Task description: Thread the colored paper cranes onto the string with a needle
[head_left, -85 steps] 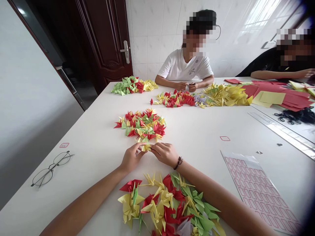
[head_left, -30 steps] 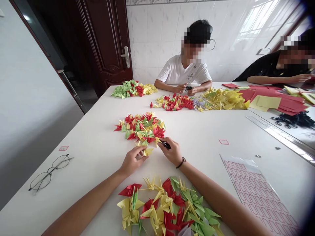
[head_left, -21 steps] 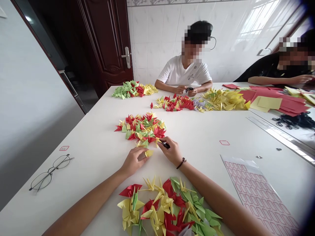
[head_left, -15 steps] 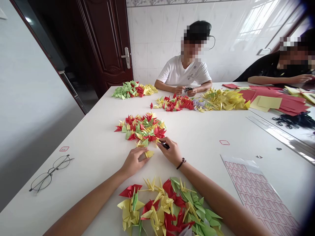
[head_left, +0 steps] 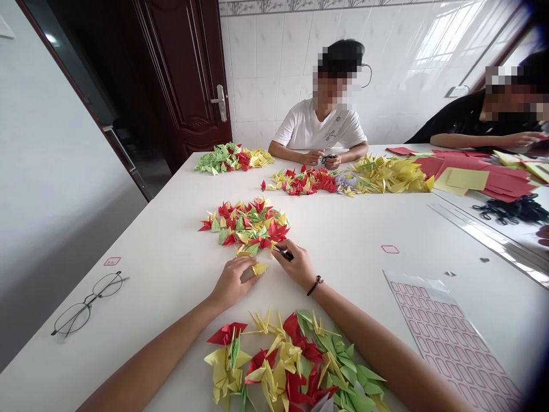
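Observation:
My left hand (head_left: 234, 280) rests on the table with a small yellow paper crane (head_left: 259, 269) between thumb and fingers. Across from it, my right hand (head_left: 297, 264) is closed around a short, shiny black tool (head_left: 285, 253), its kind hard to make out. The tool's end is beside a yellow folded paper piece (head_left: 273, 246) at the near edge of a pile of red, green and yellow cranes (head_left: 249, 223). Whether the tool touches that piece cannot be told. Between my forearms lies a nearer heap of paper cranes (head_left: 278, 360).
Eyeglasses (head_left: 86, 303) lie on the left, a sheet of red-bordered labels (head_left: 450, 332) on the right. Opposite, a person in a white shirt (head_left: 321, 126) handles black cord behind more crane piles (head_left: 390, 174). Another person in black (head_left: 463, 123) sits near red paper (head_left: 467, 169) and black cords (head_left: 512, 209).
My hands keep almost the same pose and place. At the right edge, another person's fingers show more clearly. The view has shifted very slightly.

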The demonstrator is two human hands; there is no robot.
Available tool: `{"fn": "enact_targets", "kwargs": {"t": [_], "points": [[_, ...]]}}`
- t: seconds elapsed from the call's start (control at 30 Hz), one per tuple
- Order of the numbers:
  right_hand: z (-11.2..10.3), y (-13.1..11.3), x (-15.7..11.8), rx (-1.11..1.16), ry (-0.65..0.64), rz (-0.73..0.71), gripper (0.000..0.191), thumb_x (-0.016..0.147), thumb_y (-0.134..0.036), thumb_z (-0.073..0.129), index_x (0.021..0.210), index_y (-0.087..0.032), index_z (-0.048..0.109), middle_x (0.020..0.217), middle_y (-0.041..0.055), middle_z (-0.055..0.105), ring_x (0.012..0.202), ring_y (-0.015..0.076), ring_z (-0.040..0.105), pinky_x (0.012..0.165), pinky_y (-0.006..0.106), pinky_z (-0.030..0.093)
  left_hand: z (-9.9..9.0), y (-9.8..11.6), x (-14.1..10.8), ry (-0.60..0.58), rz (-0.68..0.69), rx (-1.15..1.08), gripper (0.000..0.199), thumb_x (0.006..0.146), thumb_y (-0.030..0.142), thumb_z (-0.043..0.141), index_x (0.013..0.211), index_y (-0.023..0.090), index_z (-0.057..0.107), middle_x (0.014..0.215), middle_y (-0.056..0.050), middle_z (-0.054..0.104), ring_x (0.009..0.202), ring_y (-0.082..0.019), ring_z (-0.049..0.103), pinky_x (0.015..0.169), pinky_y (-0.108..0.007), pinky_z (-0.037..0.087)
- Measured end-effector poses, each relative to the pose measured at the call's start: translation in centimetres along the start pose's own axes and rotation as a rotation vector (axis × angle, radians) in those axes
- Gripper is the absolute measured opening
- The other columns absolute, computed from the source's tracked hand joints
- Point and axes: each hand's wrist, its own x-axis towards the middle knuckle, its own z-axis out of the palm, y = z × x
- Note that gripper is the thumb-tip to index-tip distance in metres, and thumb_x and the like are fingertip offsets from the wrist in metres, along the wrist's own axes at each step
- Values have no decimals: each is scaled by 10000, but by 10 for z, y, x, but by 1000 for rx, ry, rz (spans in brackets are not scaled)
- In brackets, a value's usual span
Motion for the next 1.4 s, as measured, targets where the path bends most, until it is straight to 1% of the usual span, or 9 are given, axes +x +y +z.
{"fn": "enact_targets", "kwargs": {"t": [0.27, 0.6, 0.7, 0.8, 0.93, 1.07, 1.23, 1.33, 1.4], "points": [[1, 2, 0, 14, -24, 20, 147, 769, -336, 534, 799, -192, 542, 758, 39, 642, 656, 148, 592, 602, 252, 459, -6, 4, -4, -68, 70, 17, 305, 785, 379, 527, 1008, 178, 586, 975, -79, 599, 968, -200, 521, 864, -361, 419], [1, 2, 0, 14, -28, 6, 133, 773, -328, 530, 790, -196, 535, 747, 29, 635, 641, 139, 582, 590, 244, 450, -11, 15, -6, -265, 272, 14, 323, 758, 421, 552, 999, 215, 614, 894, -59, 594, 855, -171, 512, 819, -316, 405], [1, 2, 0, 12, -30, 4, 130, 772, -326, 530, 790, -198, 536, 750, 28, 637, 647, 141, 585, 591, 244, 450, -11, 15, -6, -301, 286, 17, 319, 761, 422, 550, 1006, 228, 615, 893, -56, 594, 851, -167, 514, 817, -306, 400], [1, 2, 0, 7, -34, 1, 139, 774, -339, 528, 794, -201, 539, 746, 29, 641, 639, 141, 587, 581, 244, 452, -10, 14, -5, -295, 274, 29, 325, 767, 424, 541, 1020, 233, 609, 892, -55, 597, 850, -168, 514, 821, -314, 396], [1, 2, 0, 7, -40, 8, 154, 773, -353, 530, 801, -202, 544, 756, 34, 648, 654, 148, 597, 587, 249, 458, -7, 12, -5, -219, 221, 54, 313, 770, 402, 546, 1016, 217, 604, 897, -52, 604, 852, -173, 523, 815, -323, 407], [2, 4, 0, 33, -34, 22, 158, 773, -353, 532, 801, -198, 542, 759, 36, 647, 666, 149, 599, 607, 251, 464, -9, 4, -1, -34, 116, 97, 281, 780, 355, 543, 1017, 216, 595, 934, -55, 599, 910, -190, 533, 829, -335, 417], [2, 4, 1, 52, -35, 29, 164, 774, -360, 527, 795, -197, 539, 749, 31, 640, 649, 142, 589, 594, 245, 461, -25, -10, 13, 198, -5, 177, 305, 788, 357, 521, 1051, 214, 574, 945, -57, 587, 860, -183, 549, 817, -332, 432], [2, 3, 1, 49, -40, 36, 179, 770, -372, 528, 787, -194, 541, 742, 34, 641, 635, 141, 586, 580, 243, 454, -34, -22, 23, 302, -64, 231, 300, 786, 363, 515, 1031, 204, 582, 954, -61, 588, 871, -192, 548, 815, -332, 427], [1, 2, 1, 50, -39, 37, 183, 769, -375, 527, 785, -193, 544, 738, 34, 641, 622, 139, 582, 576, 242, 452, -37, -29, 29, 353, -73, 270, 288, 782, 356, 519, 1013, 201, 590, 944, -62, 597, 876, -202, 550, 814, -338, 420]]}}
